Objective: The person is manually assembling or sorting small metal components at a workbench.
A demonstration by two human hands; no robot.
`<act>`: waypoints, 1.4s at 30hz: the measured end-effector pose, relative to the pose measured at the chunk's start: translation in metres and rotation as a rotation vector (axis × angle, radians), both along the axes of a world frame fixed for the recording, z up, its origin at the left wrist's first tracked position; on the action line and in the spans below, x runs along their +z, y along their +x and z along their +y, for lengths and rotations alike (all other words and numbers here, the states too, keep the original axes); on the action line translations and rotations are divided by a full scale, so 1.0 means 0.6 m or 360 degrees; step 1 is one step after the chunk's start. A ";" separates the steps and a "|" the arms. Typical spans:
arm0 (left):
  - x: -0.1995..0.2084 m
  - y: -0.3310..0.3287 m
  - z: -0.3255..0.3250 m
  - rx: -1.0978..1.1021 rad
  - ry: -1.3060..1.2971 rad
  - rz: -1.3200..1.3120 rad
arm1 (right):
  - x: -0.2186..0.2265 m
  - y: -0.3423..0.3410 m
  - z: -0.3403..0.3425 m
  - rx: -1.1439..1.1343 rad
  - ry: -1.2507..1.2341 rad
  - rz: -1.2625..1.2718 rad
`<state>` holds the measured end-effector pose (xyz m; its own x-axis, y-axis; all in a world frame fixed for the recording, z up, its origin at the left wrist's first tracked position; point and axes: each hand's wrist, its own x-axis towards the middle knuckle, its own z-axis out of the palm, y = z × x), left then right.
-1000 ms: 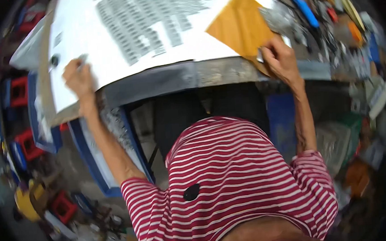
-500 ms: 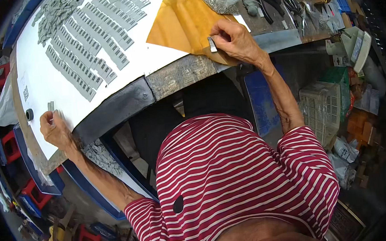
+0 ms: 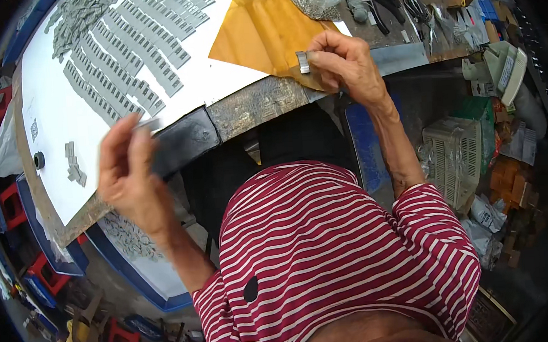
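Note:
My left hand [image 3: 134, 174], blurred by motion, is over the front edge of the table, near the lower ends of the rows of small grey slotted pieces [image 3: 106, 84]. A small grey piece [image 3: 150, 124] shows at its thumb and fingertip, seemingly pinched. My right hand [image 3: 349, 67] is closed, pinching a small shiny grey metal piece [image 3: 303, 62] between thumb and fingers above the yellow-brown sheet [image 3: 258, 29]. Several grey pieces [image 3: 73, 164] lie in a short, uneven line on the white sheet [image 3: 51, 123] at the left.
A heap of grey pieces [image 3: 79, 22] lies at the far left. A black ring [image 3: 39, 161] sits by the left edge. At the back right are a bag of small metal parts [image 3: 313, 2] and pliers [image 3: 380, 8]. A blue bin [image 3: 169, 300] stands below the table.
My left hand has left the short line of pieces and moved right, toward the lower ends of the rows. My right hand has shifted slightly, still pinching the metal piece.

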<state>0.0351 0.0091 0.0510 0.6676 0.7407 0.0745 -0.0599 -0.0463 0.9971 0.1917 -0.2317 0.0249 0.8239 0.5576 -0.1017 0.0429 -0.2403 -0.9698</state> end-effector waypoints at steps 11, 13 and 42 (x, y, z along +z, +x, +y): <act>-0.046 0.026 -0.070 -0.0558 -0.0636 -0.0039 | -0.007 -0.061 0.100 0.0313 0.0419 0.0510; -0.053 0.024 -0.067 -0.0598 -0.0637 -0.0063 | -0.016 -0.064 0.108 0.0379 0.0421 0.0501; -0.065 0.011 -0.072 -0.0367 -0.0039 0.0147 | -0.040 -0.092 0.119 0.0303 0.0529 0.0851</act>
